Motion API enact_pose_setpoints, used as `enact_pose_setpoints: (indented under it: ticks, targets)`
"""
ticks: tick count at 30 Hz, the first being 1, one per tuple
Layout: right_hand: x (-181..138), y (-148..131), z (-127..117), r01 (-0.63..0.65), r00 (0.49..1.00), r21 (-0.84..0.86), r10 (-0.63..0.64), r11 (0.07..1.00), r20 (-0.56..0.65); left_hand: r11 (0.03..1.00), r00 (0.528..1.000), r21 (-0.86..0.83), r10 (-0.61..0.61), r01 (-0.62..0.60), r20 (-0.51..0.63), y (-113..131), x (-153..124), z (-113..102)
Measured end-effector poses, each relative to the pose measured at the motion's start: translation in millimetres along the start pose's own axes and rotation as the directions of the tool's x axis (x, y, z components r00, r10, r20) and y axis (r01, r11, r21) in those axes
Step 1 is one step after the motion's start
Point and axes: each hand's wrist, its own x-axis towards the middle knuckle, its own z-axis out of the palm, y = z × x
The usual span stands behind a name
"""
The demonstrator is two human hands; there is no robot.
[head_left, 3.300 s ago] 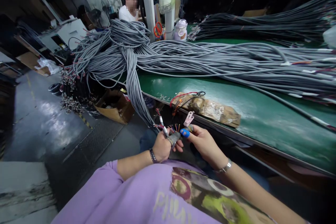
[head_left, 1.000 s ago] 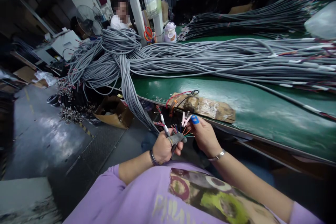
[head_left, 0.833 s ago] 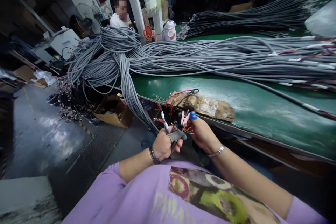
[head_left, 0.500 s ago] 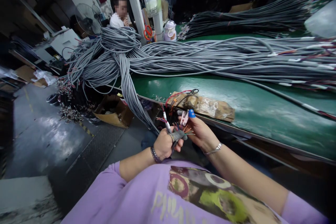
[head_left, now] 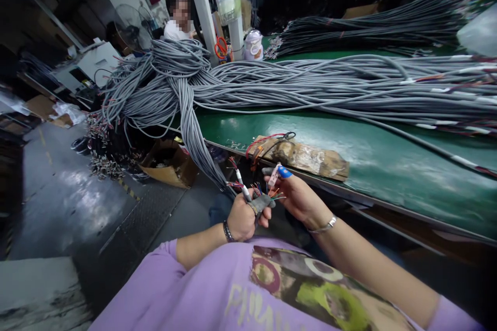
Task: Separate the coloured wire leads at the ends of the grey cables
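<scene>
My left hand (head_left: pixel 241 218) is closed around the end of a grey cable, its thumb in a grey cover (head_left: pixel 262 204). Thin coloured wires (head_left: pixel 275 195) fan out past that thumb. Two white-sleeved cable ends (head_left: pixel 243 190) stick up beside the same hand. Between the fingertips of my right hand (head_left: pixel 300 195) is a small pale pink clip-like tool (head_left: pixel 274 175), close above the wires. One right finger wears a blue wrap (head_left: pixel 284 171). Whether the tool touches a wire is too small to tell.
Long grey cables (head_left: pixel 295 83) lie across the green table (head_left: pixel 380 150), with one bunch hanging over its edge. A wooden block (head_left: pixel 314 158) with red and black leads lies at the front edge. An open cardboard box (head_left: pixel 171 168) stands below. Another person (head_left: pixel 178 23) is behind the cables.
My right hand has shifted slightly right and the pink tool has tilted over. The white-sleeved ends beside my left hand have swung a little left. The other person's head and hand have moved.
</scene>
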Motion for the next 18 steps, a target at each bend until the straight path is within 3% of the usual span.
enact_pose_setpoints:
  ticks: [7, 14, 18]
  targets:
    - [-0.7, -4.4, -1.7, -0.037, 0.999, -0.040, 0.037, 0.999, -0.015, 0.999, 0.998, -0.029, 0.038, -0.039, -0.055, -0.9, 5.4, 5.2]
    - [0.7, -3.5, -4.8, -0.057, 0.998, 0.098, 0.060, 0.994, -0.024, 0.999, 0.998, -0.040, 0.028, -0.031, -0.052, -2.2, 7.8, 8.5]
    - [3.4, 0.3, -7.7, -0.036, 0.999, 0.087, 0.036, 0.996, -0.007, 0.999, 0.998, -0.032, 0.000, -0.002, -0.058, -3.6, 7.0, 9.8]
